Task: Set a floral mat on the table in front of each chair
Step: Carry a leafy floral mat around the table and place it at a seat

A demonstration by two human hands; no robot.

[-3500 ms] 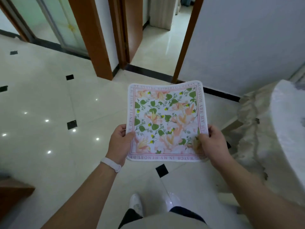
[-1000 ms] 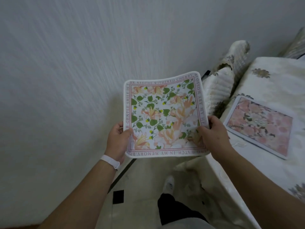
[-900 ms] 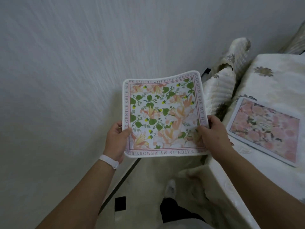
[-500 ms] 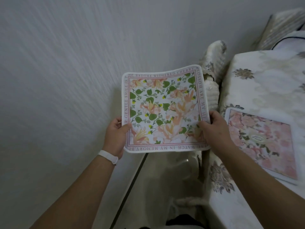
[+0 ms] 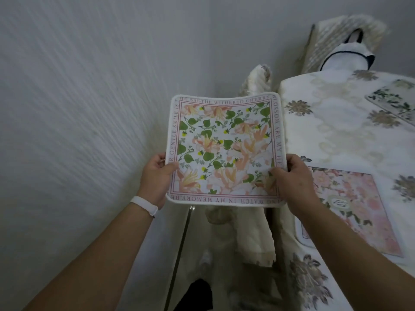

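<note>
Much of the left side is being filled by a pale textured wall (image 5: 78,108). The cloth-covered table (image 5: 336,135) is taking up more of the right than half a second ago, with its far end coming into view. Beyond that end a covered chair (image 5: 350,39) is showing more fully. A nearer chair (image 5: 258,81) is standing between wall and table, partly hidden behind the held mat. On the table a pink mat (image 5: 350,203) is lying flat near the person, as before, and a green-leafed mat (image 5: 395,102), newly in view, is lying at the far right edge. The floral mat (image 5: 224,151) is being held in the air over the gap between wall and table, clear of the cloth. It is showing as a rounded square with white edging, a pink lettered border, peach blooms and green leaves. The left hand (image 5: 155,176) is pinching its left edge, thumb on top, and the right hand (image 5: 294,180) is gripping the lower right corner, both grips unchanged. A white wristband (image 5: 143,205) is sitting on the left wrist.
</note>
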